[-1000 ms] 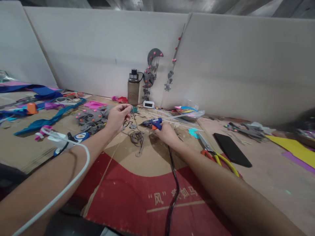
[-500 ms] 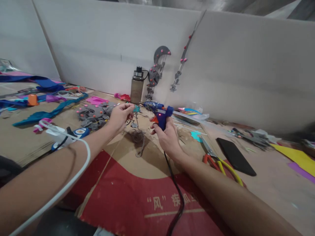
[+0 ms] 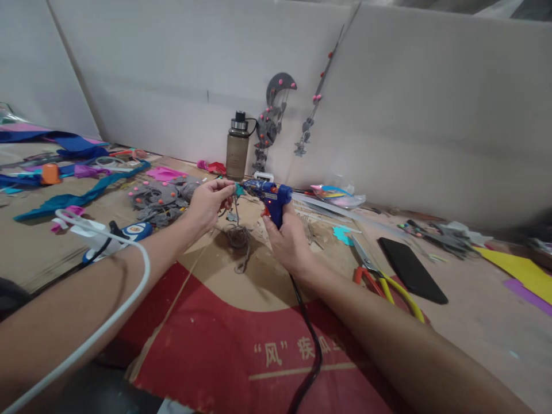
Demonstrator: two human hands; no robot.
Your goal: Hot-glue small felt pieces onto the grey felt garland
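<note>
My right hand (image 3: 290, 241) is wrapped round the handle of a blue hot glue gun (image 3: 276, 201), whose small red light is lit. A clear glue stick (image 3: 328, 206) juts from its back end. Between the fingertips of my left hand (image 3: 207, 204) is a small teal felt piece (image 3: 239, 189), pinched right at the gun's nozzle; whether they touch I cannot tell. Grey yarn (image 3: 238, 237) hangs from the felt down to a loose tangle on the cardboard (image 3: 215, 261). The gun's black cord (image 3: 304, 313) runs down towards me.
Scissors (image 3: 370, 267) and a black phone (image 3: 413, 270) lie to the right, near a teal felt cutout (image 3: 342, 234). A bottle (image 3: 237, 150) stands at the back by the white wall panel. Grey felt pieces (image 3: 157, 198) and a white cable (image 3: 142, 276) are on the left.
The glue gun in my right hand has moved left, bringing its nozzle up to the teal felt. My left hand keeps its pinch. The view has shifted slightly.
</note>
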